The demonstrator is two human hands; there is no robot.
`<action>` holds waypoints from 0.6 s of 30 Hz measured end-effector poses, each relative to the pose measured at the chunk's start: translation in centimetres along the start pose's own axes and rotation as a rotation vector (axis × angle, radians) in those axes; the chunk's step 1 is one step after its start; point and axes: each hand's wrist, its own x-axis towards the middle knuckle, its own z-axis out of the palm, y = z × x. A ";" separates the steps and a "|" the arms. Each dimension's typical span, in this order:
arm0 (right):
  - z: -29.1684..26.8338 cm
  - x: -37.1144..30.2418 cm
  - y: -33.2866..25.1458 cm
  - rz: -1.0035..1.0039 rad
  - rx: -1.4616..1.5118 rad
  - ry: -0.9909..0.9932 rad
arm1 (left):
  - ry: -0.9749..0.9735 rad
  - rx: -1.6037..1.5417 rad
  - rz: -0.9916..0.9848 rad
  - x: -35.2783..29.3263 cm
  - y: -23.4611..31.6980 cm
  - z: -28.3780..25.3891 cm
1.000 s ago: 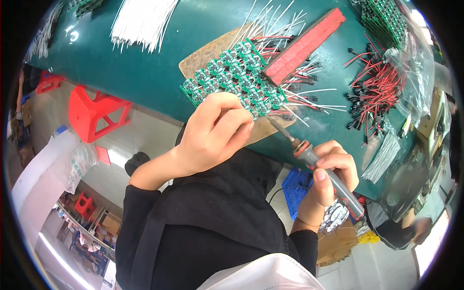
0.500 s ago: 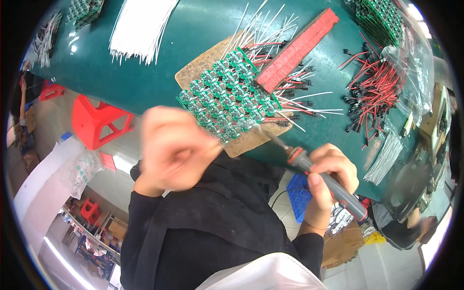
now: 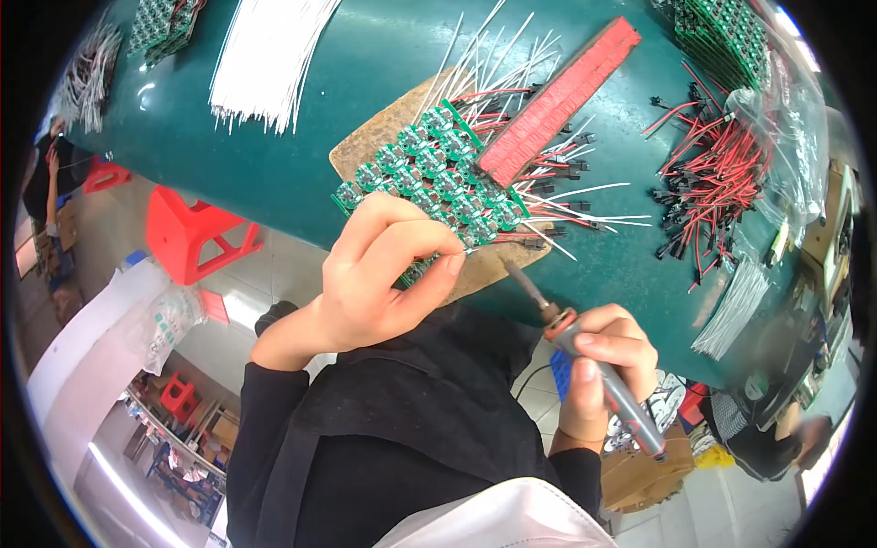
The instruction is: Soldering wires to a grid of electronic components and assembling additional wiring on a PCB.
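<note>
soldering iron (image 3: pixel 566 339), probably light and stiff, is clasped by the right hand (image 3: pixel 610 361) at its grey handle (image 3: pixel 630 414), the safe hold; left hand (image 3: pixel 388 274) pinches, contents unclear, at fragile-looking circuit boards' (image 3: pixel 429 163) near edge.

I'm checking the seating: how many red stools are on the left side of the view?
3: the large-looking stool below the table's edge, a second stool farther up and left, and a third stool lower left. Others may be hidden.
</note>
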 end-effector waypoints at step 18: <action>-1.2 2.2 -0.3 0.074 -0.079 -0.060 | -0.055 0.155 0.092 0.1 -1.0 2.1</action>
